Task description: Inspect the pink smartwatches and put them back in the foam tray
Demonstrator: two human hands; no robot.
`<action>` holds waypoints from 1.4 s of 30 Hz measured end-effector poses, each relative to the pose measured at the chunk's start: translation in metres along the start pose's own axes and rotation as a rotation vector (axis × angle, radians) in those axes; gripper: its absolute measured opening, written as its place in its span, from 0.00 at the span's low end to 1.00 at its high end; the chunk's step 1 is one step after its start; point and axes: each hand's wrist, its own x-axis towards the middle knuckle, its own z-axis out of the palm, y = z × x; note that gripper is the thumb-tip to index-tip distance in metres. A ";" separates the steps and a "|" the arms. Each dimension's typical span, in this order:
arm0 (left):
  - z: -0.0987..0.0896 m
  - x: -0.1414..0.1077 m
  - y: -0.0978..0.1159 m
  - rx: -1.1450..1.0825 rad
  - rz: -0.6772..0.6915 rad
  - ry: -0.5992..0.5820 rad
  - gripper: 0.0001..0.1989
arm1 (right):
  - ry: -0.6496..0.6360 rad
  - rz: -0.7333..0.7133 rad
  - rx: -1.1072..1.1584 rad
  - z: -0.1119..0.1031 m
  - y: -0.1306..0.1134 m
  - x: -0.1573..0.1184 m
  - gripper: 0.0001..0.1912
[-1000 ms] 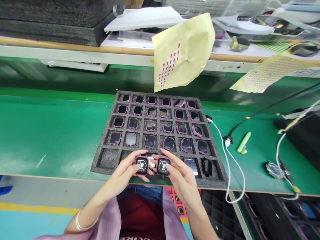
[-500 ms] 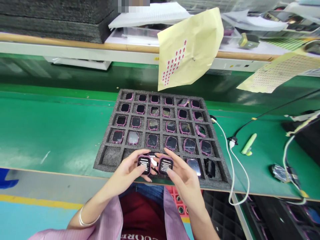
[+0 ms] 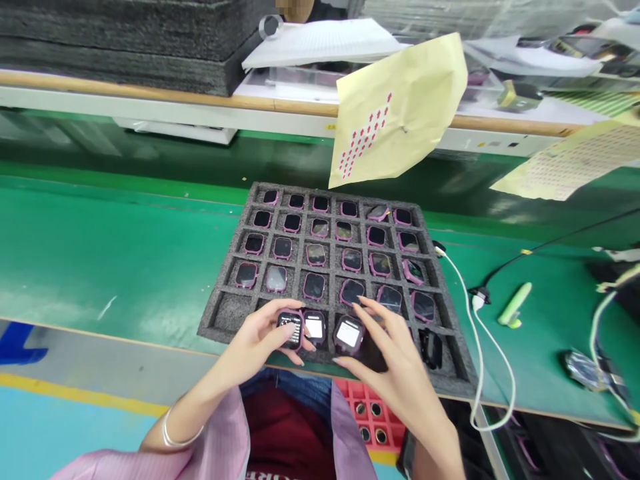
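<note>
My left hand [image 3: 263,337] grips a purple-framed smartwatch [image 3: 291,329] showing text, with the thumb on its screen. Just right of it, a second watch [image 3: 315,327] with a lit white screen sits in the front row of the grey foam tray [image 3: 233,312]. My right hand [image 3: 387,347] is spread over the front row, thumb and fingers apart, beside a third lit watch [image 3: 349,334] in the tray. Rows of dark-screened purple watches fill the compartments behind. A black item [image 3: 431,348] lies in the front row at the right.
A white cable [image 3: 480,360] curves right of the tray, near a light green tool [image 3: 515,305]. A yellow sticker sheet [image 3: 400,113] hangs from the shelf behind. Black foam [image 3: 115,47] is stacked on the shelf. Below the bench edge sits a red tray [image 3: 373,413].
My right hand has let go of its watch, which now lies in the tray, and has moved right with the fingers opened. My left hand still holds its watch. The view has shifted slightly.
</note>
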 end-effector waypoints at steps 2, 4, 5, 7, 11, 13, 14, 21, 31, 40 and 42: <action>-0.002 -0.001 0.000 -0.001 0.005 -0.022 0.14 | 0.057 0.047 -0.144 -0.011 0.008 -0.009 0.22; -0.002 -0.003 0.000 0.036 0.013 -0.035 0.17 | 0.077 0.123 -0.286 -0.018 0.016 -0.020 0.21; -0.003 -0.004 0.000 0.079 0.018 -0.030 0.20 | 0.068 0.157 -0.343 -0.019 0.019 -0.024 0.24; -0.004 -0.007 0.001 0.208 0.033 0.003 0.30 | 0.073 0.199 -0.433 -0.016 0.019 -0.030 0.28; -0.012 -0.013 -0.001 0.407 0.048 0.054 0.34 | 0.129 0.223 -0.570 -0.002 0.004 -0.030 0.30; -0.018 -0.014 -0.003 0.431 0.052 0.053 0.31 | 0.085 0.268 -0.585 0.002 -0.003 -0.027 0.28; -0.020 -0.014 -0.005 0.436 0.061 0.055 0.30 | 0.080 0.304 -0.576 0.003 -0.005 -0.026 0.27; -0.011 0.001 -0.008 0.387 0.079 0.026 0.25 | 0.127 0.342 -0.191 -0.008 0.007 -0.028 0.23; 0.016 0.026 0.016 0.357 -0.008 -0.052 0.20 | 0.242 0.439 1.062 -0.021 0.010 0.001 0.09; 0.022 0.038 0.026 0.331 -0.021 -0.021 0.11 | -0.014 0.610 1.596 -0.011 0.004 0.033 0.24; 0.018 0.038 0.025 0.332 -0.036 -0.017 0.11 | -0.007 0.628 1.570 -0.010 0.003 0.032 0.25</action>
